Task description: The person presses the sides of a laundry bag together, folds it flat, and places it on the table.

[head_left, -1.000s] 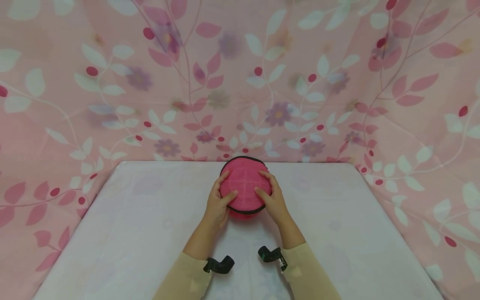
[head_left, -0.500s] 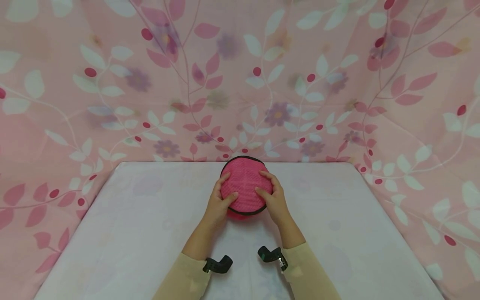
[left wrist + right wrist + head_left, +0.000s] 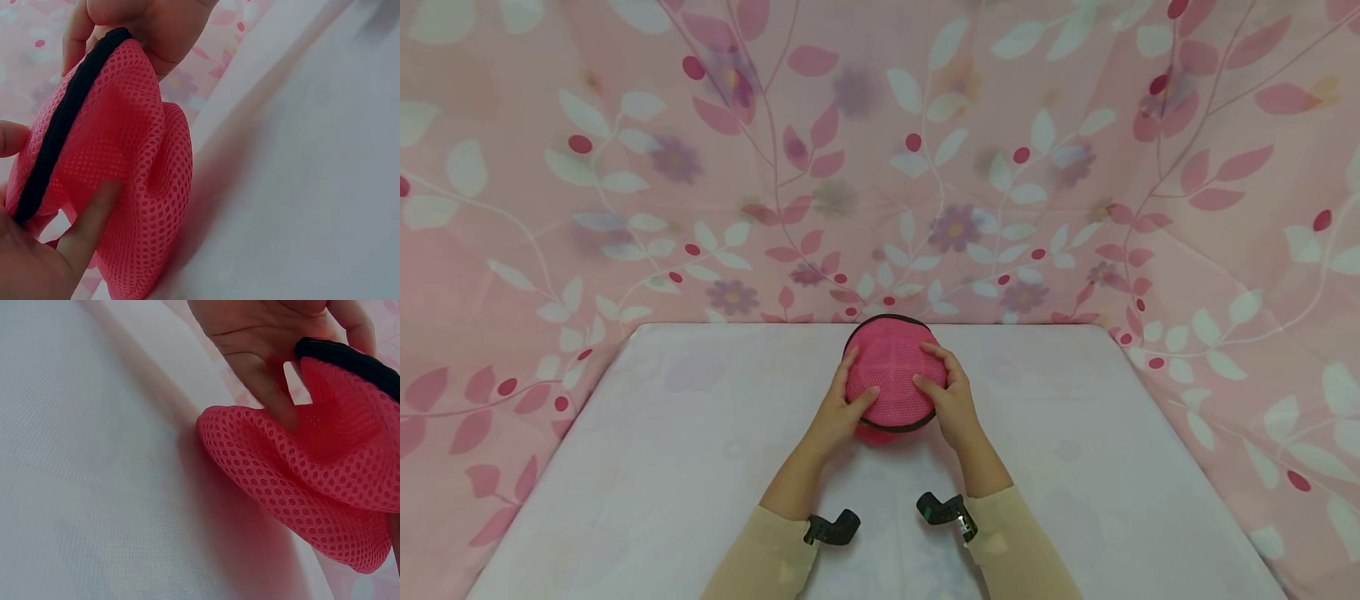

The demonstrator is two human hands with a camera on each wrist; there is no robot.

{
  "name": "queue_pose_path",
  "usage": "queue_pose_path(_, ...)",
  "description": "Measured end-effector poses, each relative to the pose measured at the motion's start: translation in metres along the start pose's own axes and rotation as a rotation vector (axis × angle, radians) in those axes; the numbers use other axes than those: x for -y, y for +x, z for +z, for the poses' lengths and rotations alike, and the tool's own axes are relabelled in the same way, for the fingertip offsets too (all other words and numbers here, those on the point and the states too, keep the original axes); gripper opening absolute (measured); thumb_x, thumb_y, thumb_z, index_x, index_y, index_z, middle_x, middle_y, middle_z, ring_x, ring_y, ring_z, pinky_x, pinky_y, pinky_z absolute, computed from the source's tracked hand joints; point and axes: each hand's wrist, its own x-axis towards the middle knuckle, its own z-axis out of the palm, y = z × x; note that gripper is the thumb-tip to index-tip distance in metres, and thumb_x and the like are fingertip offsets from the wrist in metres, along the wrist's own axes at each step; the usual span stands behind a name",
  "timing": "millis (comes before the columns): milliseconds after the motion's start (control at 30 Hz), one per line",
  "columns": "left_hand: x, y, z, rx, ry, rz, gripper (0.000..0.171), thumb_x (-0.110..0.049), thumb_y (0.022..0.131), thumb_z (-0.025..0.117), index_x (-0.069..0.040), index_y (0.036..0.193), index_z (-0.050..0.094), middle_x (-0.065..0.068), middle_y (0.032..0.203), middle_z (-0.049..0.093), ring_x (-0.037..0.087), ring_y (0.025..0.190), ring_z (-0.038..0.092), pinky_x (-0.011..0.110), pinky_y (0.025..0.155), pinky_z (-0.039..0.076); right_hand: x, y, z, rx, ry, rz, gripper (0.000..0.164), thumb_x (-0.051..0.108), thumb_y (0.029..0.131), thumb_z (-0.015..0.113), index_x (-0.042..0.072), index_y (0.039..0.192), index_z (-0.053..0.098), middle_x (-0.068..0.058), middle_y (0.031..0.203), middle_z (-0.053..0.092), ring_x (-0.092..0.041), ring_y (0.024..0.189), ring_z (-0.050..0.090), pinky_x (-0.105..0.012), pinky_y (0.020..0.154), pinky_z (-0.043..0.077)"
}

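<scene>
Between both hands is a round, soft bag of pink mesh (image 3: pixel 891 375), with a black edging (image 3: pixel 69 119) round its upper panel. My left hand (image 3: pixel 835 417) grips its left side, thumb on the top panel. The right side is held the same way by my right hand (image 3: pixel 958 408), its thumb also on top. Below the edging, the mesh (image 3: pixel 262 462) sags in folds close over the table in the right wrist view. A finger of the left hand (image 3: pixel 37 262) presses into the lower mesh in the left wrist view. The bag's inside is hidden.
A white cloth covers the table (image 3: pixel 662 417), whose back edge lies just behind the bag. Pink floral fabric (image 3: pixel 1075 167) hangs behind and at both sides. Black camera mounts (image 3: pixel 835 529) stick out from both sleeves.
The bag and both hands have shifted very slightly right and toward the person. The left fingers now show less over the bag's top. Both hands have kept their hold.
</scene>
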Motion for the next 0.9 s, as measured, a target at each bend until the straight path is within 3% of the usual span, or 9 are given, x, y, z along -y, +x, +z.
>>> queue_pose_path(200,0.0038,-0.0008,-0.0011,0.033,-0.074,-0.037,0.079,-0.017,0.100,0.062,-0.033,0.161,0.013,0.006,0.166,0.010,0.033,0.149,0.020,0.053,0.117,0.025,-0.0014,-0.0002,0.0003,0.008,-0.002,0.008,0.050,0.005,0.095,0.065,0.012,0.143,0.051,-0.003,0.152,0.041,-0.023,0.140,0.038,-0.040,0.113,0.034)
queue_pose_path(333,0.0034,-0.0004,0.0000,0.024,-0.107,-0.016,0.078,-0.015,0.101,0.060,-0.032,0.161,0.014,0.006,0.166,0.010,0.032,0.149,0.019,0.052,0.117,0.024,-0.0019,-0.0002,-0.0002,0.018,-0.008,0.009,0.050,0.007,0.096,0.065,0.015,0.143,0.051,-0.002,0.152,0.041,-0.024,0.138,0.039,-0.046,0.114,0.032)
queue_pose_path(533,0.0016,0.0000,0.0019,-0.013,-0.122,0.049,0.075,-0.009,0.101,0.058,-0.026,0.161,0.016,0.005,0.166,0.013,0.028,0.151,0.013,0.051,0.120,0.014,0.0017,-0.0003,-0.0007,0.044,-0.034,0.035,0.050,0.009,0.099,0.062,0.015,0.146,0.047,-0.004,0.155,0.036,-0.025,0.138,0.038,-0.045,0.113,0.033)
queue_pose_path(700,0.0021,0.0018,0.0030,-0.041,-0.154,0.092,0.073,-0.007,0.100,0.058,-0.023,0.160,0.020,0.003,0.165,0.017,0.026,0.151,0.014,0.050,0.121,0.014,-0.0025,0.0004,0.0002,0.038,-0.054,0.018,0.049,0.010,0.099,0.062,0.018,0.145,0.048,-0.002,0.155,0.036,-0.025,0.138,0.038,-0.046,0.113,0.033)
queue_pose_path(900,0.0010,0.0019,0.0032,-0.098,-0.191,0.073,0.072,-0.005,0.098,0.059,-0.022,0.160,0.024,0.003,0.164,0.020,0.025,0.151,0.016,0.049,0.120,0.016,-0.0016,0.0006,0.0020,0.061,-0.074,0.013,0.051,0.009,0.099,0.062,0.017,0.146,0.046,-0.004,0.158,0.032,-0.025,0.141,0.036,-0.045,0.114,0.031)
